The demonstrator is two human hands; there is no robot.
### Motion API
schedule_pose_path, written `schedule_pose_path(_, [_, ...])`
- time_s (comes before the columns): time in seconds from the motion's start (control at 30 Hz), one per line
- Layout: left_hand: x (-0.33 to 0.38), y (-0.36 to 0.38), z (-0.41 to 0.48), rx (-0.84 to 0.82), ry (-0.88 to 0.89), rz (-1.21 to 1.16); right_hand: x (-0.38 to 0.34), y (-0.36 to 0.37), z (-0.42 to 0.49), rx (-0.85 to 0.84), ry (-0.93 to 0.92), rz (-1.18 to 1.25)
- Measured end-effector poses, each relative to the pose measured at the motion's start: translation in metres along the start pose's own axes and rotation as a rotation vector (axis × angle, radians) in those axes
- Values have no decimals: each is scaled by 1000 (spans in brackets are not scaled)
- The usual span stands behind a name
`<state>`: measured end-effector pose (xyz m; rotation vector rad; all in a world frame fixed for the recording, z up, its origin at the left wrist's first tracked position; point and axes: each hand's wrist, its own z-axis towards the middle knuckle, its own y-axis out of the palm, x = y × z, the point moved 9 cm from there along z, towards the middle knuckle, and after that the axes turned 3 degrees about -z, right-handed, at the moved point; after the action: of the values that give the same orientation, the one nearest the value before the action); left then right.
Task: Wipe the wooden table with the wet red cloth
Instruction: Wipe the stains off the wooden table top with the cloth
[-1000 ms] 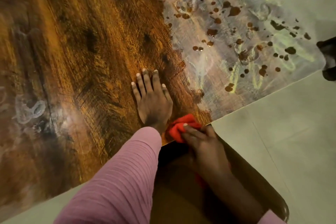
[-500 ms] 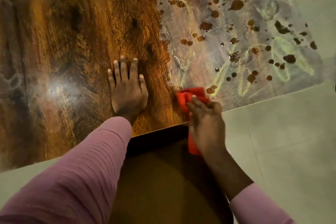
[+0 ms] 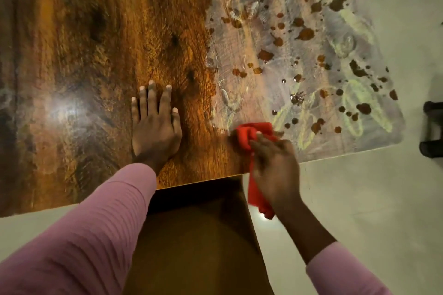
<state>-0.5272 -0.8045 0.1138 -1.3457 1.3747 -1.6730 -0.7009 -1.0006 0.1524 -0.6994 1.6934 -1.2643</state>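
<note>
Red cloth (image 3: pixel 254 132), brown grained table (image 3: pixel 119 31), pink sleeve (image 3: pixel 91 235)

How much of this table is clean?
The wooden table looks wiped and glossy left and middle. The right hand grips the red cloth at the dirty patch's edge; the left hand rests flat. Brown spots and pale smears cover the right end.

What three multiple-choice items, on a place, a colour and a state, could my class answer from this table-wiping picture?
1. Where on the brown wooden table do the dark brown spots lie? A left part; B right part; C nowhere.
2. What colour is the ribbed sleeve? A blue; B green; C pink.
3. How does the left hand lie? A flat, fingers straight; B fisted; C lifted.
Key: B, spots speckle the right part; C, the sleeve shows pink; A, it rests flat while the right hand grips the crumpled red cloth.
</note>
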Motion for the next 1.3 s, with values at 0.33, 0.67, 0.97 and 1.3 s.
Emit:
schedule_pose_path(0.33, [1, 1, 1, -19, 18, 37, -101, 32, -1, 28, -113, 45])
schedule_pose_path(0.67, [-1, 3, 1, -43, 4, 20, -27, 9, 40, 265, 533, 145])
schedule_pose_path(0.97, [-4, 4, 2, -34, -16, 6, 0, -2, 85, 199, 389, 26])
schedule_pose_path(1.3, [-7, 0, 13, -21, -162, 6, -85, 17, 97, 46, -142, 18])
